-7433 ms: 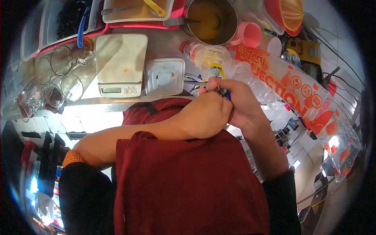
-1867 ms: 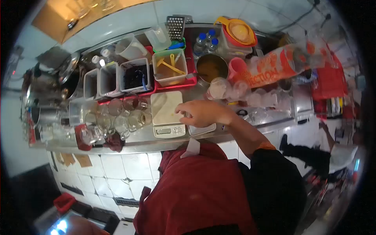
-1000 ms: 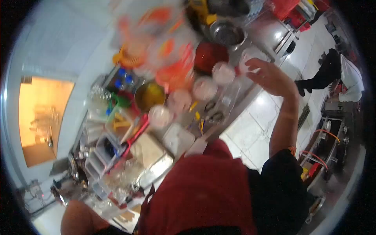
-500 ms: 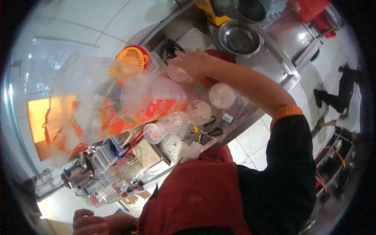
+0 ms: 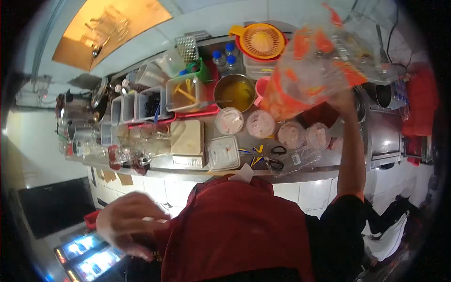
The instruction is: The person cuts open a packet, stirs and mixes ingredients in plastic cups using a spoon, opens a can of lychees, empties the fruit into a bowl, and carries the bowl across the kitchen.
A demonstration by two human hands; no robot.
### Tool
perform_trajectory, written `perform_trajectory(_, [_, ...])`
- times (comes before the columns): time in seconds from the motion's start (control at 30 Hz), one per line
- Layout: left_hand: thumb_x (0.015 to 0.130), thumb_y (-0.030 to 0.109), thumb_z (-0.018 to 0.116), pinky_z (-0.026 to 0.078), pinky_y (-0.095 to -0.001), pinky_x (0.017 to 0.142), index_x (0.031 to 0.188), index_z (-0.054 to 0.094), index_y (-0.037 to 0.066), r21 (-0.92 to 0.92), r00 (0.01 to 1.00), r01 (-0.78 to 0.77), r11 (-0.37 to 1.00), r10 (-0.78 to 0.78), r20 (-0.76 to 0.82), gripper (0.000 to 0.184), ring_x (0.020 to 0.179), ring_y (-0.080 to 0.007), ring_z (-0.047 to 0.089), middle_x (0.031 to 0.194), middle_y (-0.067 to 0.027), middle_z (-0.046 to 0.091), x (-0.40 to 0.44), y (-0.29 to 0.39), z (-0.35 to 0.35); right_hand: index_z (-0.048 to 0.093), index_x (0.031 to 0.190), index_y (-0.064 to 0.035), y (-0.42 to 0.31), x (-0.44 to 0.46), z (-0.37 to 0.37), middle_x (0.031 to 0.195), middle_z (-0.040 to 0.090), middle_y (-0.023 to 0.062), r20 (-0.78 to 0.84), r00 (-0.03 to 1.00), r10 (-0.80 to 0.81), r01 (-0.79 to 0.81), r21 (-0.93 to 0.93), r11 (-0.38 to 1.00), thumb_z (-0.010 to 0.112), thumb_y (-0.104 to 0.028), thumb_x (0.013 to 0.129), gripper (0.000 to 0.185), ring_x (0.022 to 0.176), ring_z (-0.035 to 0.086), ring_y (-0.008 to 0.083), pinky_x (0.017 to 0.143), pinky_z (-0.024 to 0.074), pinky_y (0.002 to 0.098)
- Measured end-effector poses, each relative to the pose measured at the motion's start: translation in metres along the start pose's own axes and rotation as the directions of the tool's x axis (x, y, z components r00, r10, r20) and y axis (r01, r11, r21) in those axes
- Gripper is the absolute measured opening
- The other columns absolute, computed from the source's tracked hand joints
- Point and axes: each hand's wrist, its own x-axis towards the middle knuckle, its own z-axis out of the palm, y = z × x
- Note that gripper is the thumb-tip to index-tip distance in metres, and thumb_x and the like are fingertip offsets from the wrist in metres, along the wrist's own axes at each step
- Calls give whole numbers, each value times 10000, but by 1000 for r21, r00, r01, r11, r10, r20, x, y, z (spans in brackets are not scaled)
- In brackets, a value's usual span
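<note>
My right hand reaches over the back right of the steel counter, at the plastic bag with orange print; the bag hides its fingers. My left hand hangs in front of the apron at the lower left, slightly blurred, its fingers apart and nothing between them. Several lidded round cups stand in a row on the counter below the bag. Black-handled scissors lie near the front edge, beside a clear plastic wrapper and blue and yellow scraps.
Left of the scissors are a white lidded container and a scale. Behind stand a pot, a pink cup, an orange juicer and open tubs. Glasses fill the left side. Another person is at the lower right.
The view has swung back to face the counter. The bag now appears at the upper right with my right hand at it, and my left hand has come up further into view.
</note>
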Motion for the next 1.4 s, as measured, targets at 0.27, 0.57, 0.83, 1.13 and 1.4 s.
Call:
perform_trajectory(0.27, [843, 183, 754, 531, -416, 870, 1158, 664, 29, -354, 999, -39, 934, 23, -49, 363, 1004, -320, 682, 1117, -151, 697, 68, -113, 78, 454, 1438, -31, -134, -74, -165, 1410, 494, 200, -108, 980, 170, -198, -356, 913, 784, -114, 631, 876, 1284, 496, 356, 1113, 367, 454])
perform_trajectory(0.57, [878, 353, 724, 445, -440, 1051, 1289, 598, 41, 40, 932, 192, 981, -195, 305, 531, 1196, -360, 582, 1251, -180, 633, 79, -199, 129, 572, 1162, -48, -274, -160, -38, 1106, 607, 148, 220, 957, 191, -223, 133, 966, 791, -230, 595, 634, 1123, 555, 346, 1000, 372, 487])
perform_trajectory(0.83, [719, 302, 843, 364, -470, 1134, 1458, 371, 11, 18, 991, 134, 991, -134, -6, 924, 1348, -437, 417, 1468, -241, 419, 49, -208, 140, 358, 1494, -68, -326, -152, 80, 1368, 445, 235, 404, 881, 247, -408, 380, 830, 898, -245, 585, 1072, 1278, 448, 454, 1087, 406, 474])
perform_trajectory(1.13, [646, 361, 871, 443, -480, 1058, 1449, 378, 49, 295, 959, 283, 913, -263, -103, 993, 1272, -430, 487, 1423, -227, 443, 29, -232, 153, 299, 1493, -18, -308, -174, 172, 1456, 443, 225, 244, 966, 84, -235, 693, 682, 929, -272, 614, 1111, 1316, 479, 382, 1103, 393, 452])
perform_trajectory(1.4, [612, 526, 848, 553, -481, 868, 1286, 499, 44, 380, 804, 595, 708, -524, -280, 899, 998, -408, 645, 1156, -191, 564, 49, -209, 165, 528, 1313, -41, -319, -160, 201, 1241, 619, 182, 196, 973, 118, -227, 756, 615, 900, -300, 623, 826, 1144, 608, 356, 980, 488, 429])
